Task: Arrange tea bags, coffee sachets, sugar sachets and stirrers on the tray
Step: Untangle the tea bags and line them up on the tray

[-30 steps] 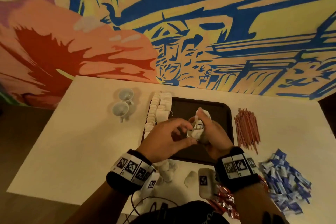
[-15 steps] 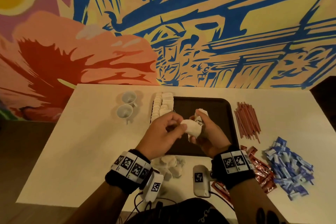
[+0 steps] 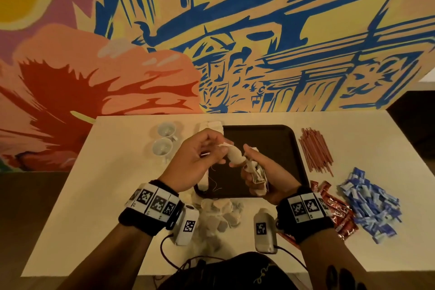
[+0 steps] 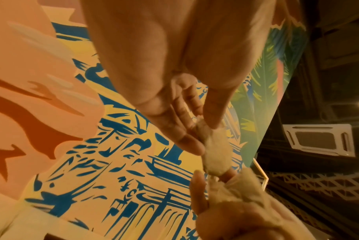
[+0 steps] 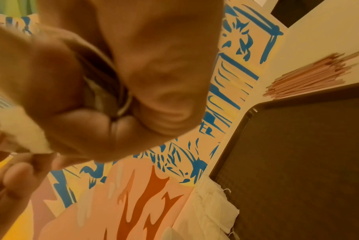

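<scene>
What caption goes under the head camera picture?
Over the dark tray, the left hand pulls one tea bag from the right hand.

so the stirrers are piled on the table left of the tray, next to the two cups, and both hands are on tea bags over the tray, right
Not quite. The stirrers lie on the table right of the tray, as the head view shows; the two cups sit on its left. The rest holds: the left hand and right hand hold tea bags over the tray.
</scene>
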### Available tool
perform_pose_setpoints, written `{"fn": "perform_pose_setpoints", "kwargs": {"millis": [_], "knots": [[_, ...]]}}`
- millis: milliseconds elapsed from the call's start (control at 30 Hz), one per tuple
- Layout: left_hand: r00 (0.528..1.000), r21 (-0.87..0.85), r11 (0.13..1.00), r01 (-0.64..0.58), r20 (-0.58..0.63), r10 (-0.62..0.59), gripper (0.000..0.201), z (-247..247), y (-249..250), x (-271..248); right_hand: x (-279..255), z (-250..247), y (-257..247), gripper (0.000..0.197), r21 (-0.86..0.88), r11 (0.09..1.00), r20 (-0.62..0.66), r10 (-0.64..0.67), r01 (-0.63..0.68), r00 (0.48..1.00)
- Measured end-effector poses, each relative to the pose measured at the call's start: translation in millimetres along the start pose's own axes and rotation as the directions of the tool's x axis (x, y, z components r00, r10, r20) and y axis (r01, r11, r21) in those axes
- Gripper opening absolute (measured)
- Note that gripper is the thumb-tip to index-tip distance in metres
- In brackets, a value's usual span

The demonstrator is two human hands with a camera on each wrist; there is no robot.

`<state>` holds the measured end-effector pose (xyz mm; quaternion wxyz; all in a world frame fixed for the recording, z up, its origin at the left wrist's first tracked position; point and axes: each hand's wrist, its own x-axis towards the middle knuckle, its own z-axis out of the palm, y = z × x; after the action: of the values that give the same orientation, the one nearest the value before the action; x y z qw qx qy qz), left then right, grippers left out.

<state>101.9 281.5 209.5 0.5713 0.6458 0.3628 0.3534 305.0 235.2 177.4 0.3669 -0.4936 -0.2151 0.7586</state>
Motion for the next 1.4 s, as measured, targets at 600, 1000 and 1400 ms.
{"fn": "perform_pose_setpoints", "kwargs": {"millis": [600,1000,1400], "knots": [[0.987,-0.041,0.986,0.159,0.039,-0.158,0.033,1,-3,6,3,-12,-8,0.056,-0.087,0.938,-0.121,-0.346,0.337,0.931],[0.988,0.072,0.993,0.09,-0.133,-0.079,0.011,48,7,18,-9,-45,-20,0.025,-0.334,0.78,-0.001,-0.562,0.529,0.827],[0.966,0.147,0.987,0.068,-0.256,-0.029,0.017,85,12,18,-17,-78,-29,0.024,-0.45,0.671,0.053,-0.639,0.59,0.767]]}}
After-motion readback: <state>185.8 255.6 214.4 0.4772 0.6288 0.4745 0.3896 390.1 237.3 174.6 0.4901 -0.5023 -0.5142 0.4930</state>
